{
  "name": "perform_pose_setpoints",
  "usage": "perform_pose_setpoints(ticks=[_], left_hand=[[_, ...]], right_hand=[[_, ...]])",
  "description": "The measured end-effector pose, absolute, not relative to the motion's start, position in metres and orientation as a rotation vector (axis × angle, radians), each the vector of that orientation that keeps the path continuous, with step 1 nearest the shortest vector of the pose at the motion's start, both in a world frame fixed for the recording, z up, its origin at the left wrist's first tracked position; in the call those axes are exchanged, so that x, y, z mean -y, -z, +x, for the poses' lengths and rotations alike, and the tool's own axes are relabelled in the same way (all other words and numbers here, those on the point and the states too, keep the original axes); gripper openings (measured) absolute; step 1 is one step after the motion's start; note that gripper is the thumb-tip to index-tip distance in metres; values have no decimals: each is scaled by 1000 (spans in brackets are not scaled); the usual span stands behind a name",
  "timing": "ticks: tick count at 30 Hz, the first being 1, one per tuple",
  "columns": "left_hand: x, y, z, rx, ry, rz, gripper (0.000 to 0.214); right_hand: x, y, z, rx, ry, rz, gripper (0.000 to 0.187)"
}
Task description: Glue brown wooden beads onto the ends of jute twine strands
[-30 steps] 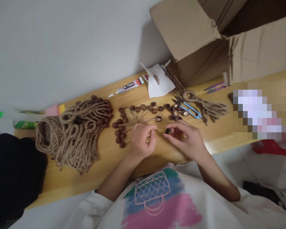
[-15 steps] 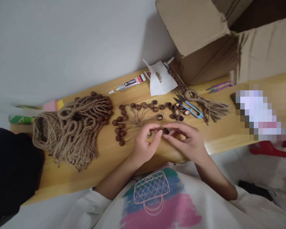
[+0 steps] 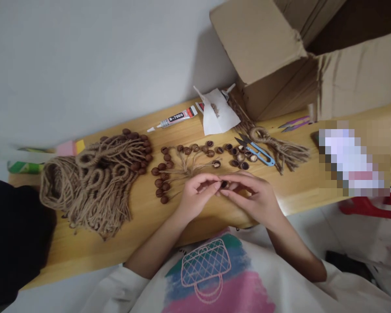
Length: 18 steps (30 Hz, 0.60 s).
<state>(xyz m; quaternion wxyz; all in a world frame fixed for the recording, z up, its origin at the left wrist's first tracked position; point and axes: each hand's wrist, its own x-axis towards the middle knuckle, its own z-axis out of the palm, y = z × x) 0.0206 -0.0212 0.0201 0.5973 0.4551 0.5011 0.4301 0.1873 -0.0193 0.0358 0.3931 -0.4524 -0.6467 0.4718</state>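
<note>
Wooden tabletop (image 3: 299, 186), hollow shell (image 3: 225, 184) in pinching right hand (image 3: 259, 194) (left hand (image 3: 198, 191) against it, grip unclear).

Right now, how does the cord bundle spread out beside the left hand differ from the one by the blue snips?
The spread bundle has its cords fanned out; the other bundle lies more gathered. Brown nut-like pieces sit at ends of the spread bundle's cords; the other bundle shows none on its ends. The other bundle's wrapped loop is in view; the left hand hides the spread bundle's near end. Both are tan cord.
</note>
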Motion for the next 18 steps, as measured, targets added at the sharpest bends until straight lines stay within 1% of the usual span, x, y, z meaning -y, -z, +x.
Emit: perform_pose_setpoints(ticks=[4, 11, 16, 18], left_hand=[[22, -19, 22, -1171, -984, 1044, 19], [25, -16, 24, -1196, -1001, 1084, 20], [25, -14, 24, -1248, -1040, 1224, 15], [25, -14, 24, -1268, -1056, 1321, 13]], right_hand=[[19, -32, 188, 1634, -1238, -1174, 25], [16, -27, 189, 1709, -1200, -1164, 27], [15, -32, 190, 1764, -1189, -1178, 26], [16, -31, 191, 1770, -1224, -1185, 30]])
